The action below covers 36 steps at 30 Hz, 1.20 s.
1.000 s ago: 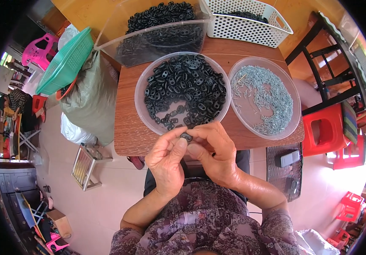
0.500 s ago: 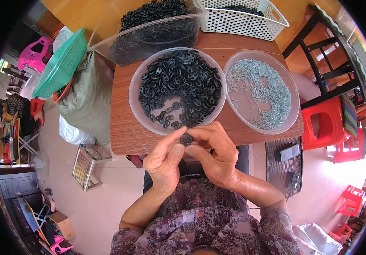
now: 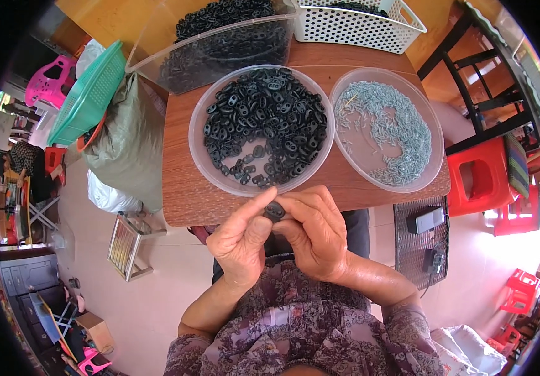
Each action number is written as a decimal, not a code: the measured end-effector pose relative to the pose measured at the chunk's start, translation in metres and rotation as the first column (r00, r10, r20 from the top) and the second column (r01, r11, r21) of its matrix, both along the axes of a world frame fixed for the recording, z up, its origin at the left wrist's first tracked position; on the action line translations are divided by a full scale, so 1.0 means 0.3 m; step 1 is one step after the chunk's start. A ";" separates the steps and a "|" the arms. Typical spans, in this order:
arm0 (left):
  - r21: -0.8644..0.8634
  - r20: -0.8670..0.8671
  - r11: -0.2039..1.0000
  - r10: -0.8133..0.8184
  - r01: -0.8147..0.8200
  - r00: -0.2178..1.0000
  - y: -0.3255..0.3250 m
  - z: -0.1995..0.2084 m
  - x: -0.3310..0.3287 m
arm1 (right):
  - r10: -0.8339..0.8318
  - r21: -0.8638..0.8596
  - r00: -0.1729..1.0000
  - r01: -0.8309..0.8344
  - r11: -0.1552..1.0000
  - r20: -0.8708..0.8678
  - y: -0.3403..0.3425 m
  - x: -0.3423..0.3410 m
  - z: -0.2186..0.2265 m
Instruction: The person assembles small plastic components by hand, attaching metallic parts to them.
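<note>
A small black oval piece with two holes (image 3: 274,212) is held just off the table's front edge. My left hand (image 3: 240,241) pinches it between thumb and forefinger. From the other side, my right hand (image 3: 317,232) closes its thumb and forefinger at the piece's right edge, its other fingers curled; whether a smaller part sits in those fingertips is hidden. Just beyond my hands, a round clear tub (image 3: 196,147) holds many similar black pieces. To its right, an oval clear tub (image 3: 436,141) contains a heap of small silvery screws.
At the back stand a clear bin (image 3: 157,69) of black pieces and a white perforated basket (image 3: 357,31). A stuffed sack (image 3: 129,144) and green basket (image 3: 91,94) flank the table's left. Red stools (image 3: 480,182) and a black rack (image 3: 420,250) are on the right.
The black piece has tilted and sits slightly lower between my fingers. My right thumb and fingers have shifted a little. The view has moved slightly.
</note>
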<state>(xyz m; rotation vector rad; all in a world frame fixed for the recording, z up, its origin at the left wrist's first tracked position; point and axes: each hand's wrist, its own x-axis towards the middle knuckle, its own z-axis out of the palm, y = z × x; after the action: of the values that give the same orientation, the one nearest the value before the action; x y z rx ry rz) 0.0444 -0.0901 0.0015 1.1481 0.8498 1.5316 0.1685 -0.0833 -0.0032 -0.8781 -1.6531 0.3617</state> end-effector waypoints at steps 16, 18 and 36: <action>-0.180 -0.054 0.978 -0.115 0.103 0.992 0.007 0.036 -0.032 | 0.026 -0.088 1.000 -0.025 0.996 0.002 -0.019 0.005 -0.010; -0.166 -0.048 0.982 -0.098 0.088 0.994 0.008 0.025 -0.027 | 0.039 -0.127 0.999 -0.041 0.991 -0.015 -0.021 0.003 -0.001; -0.132 0.118 0.991 0.012 0.004 0.993 -0.026 -0.038 0.014 | -0.122 0.074 0.992 0.120 0.990 0.020 -0.027 -0.044 -0.033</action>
<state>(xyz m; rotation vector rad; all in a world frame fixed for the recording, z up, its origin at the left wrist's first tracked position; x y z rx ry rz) 0.0487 -0.0980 -0.0100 0.9512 0.8602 1.5079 0.1553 -0.0915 -0.0130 -0.9260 -1.6164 0.2066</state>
